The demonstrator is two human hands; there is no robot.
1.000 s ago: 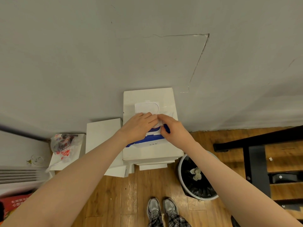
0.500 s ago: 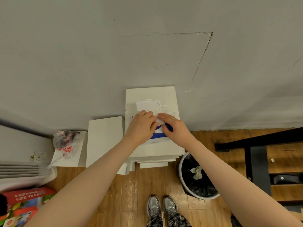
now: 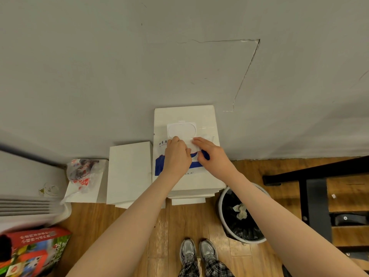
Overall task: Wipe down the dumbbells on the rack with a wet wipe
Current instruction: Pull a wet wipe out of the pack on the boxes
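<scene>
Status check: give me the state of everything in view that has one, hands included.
Wipe pack: lying flat on the white box.
Pack lid: flipped open.
Left hand: resting on the pack.
Right hand: fingers at the opening.
Bin: lined, crumpled wipe inside.

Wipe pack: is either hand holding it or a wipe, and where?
Both hands, left and right, rest on the wipe pack at its opening below the raised lid. Whether fingers pinch a wipe cannot be told.

One head-worn wide-angle view looks steeply down from standing height, facing the grey wall (image 3: 139, 66), with the wooden floor (image 3: 163, 236) at the frame's lower edge.
</scene>
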